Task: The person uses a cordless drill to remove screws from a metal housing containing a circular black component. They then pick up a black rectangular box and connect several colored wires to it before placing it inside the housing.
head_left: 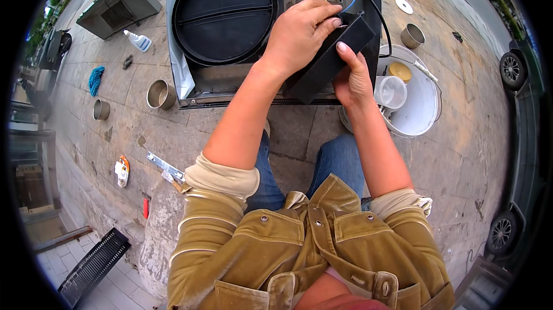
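Note:
My right hand (353,79) grips a long black box-shaped part (322,68) from its right side, with the thumb on top. The part is tilted over the front right of a black appliance housing (230,72). At its far end my left hand (302,33) is closed in a pinch, close to thin yellow, blue and red wires (350,0). What lies between those fingertips is too small to make out. A thick black cable (385,25) loops down the housing's right side. Left of my left hand, a large round black opening (224,16) with a crossbar fills the housing.
A white bucket (423,111) holding plastic tubs stands at the right. Metal cups (161,94), a spray bottle (138,40), a blue cloth (96,80) and a grey metal box (118,13) sit on the paving at the left. Metal tools (165,166) lie near my left knee. Vehicles line the right edge.

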A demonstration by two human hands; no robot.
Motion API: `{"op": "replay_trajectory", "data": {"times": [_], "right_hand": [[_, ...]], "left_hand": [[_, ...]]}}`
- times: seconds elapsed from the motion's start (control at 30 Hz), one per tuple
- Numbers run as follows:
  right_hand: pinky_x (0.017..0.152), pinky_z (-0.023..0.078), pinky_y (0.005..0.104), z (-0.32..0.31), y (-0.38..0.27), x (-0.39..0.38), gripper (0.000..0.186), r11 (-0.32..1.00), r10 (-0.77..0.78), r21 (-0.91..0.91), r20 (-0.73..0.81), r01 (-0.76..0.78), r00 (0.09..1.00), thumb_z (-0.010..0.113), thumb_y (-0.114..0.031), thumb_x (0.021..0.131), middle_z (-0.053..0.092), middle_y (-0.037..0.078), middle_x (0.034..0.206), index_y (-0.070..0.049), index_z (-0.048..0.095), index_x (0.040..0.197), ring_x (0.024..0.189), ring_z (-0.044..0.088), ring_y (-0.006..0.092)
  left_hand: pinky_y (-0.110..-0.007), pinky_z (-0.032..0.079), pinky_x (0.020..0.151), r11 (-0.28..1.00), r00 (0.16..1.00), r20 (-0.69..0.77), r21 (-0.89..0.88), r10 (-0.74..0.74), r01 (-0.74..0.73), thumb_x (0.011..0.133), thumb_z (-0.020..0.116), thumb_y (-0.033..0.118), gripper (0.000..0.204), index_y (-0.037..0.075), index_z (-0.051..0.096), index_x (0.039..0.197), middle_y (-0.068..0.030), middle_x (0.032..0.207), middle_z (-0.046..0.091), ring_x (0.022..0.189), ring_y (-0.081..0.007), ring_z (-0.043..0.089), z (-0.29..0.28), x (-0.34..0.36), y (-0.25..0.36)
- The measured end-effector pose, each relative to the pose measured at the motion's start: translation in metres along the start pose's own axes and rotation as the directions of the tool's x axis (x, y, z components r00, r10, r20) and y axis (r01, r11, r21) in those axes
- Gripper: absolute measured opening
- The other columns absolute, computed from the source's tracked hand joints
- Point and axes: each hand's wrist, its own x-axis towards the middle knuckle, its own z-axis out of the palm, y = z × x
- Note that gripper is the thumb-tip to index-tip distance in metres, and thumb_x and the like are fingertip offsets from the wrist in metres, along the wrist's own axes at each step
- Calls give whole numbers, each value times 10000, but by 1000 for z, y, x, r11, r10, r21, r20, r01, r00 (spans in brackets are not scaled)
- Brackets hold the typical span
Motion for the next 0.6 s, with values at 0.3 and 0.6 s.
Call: {"op": "replay_trajectory", "data": {"times": [0.3, 0.6], "right_hand": [[974, 441, 368, -18, 1, 4, 430, 999, 47, -7, 8, -47, 999, 695, -213, 824, 632, 67, 1131, -43, 558, 1194, 1061, 592, 211], [890, 485, 330, -13, 1, 3, 397, 998, 35, 49, 1, -35, 999, 714, -180, 815, 633, 67, 1054, -20, 553, 1141, 964, 613, 173]], "left_hand": [[-224, 429, 607, 979, 995, 38, -183, -88, 93, 745, 719, 1, 534, 80, 594, 1259, 1, 950, 615, 652, -77, 435, -26, 6, 8], [-313, 476, 634, 987, 994, 27, 116, 107, -109, 823, 690, 165, 248, 139, 698, 1069, -51, 827, 615, 711, -212, 591, -11, 4, 3]]}}
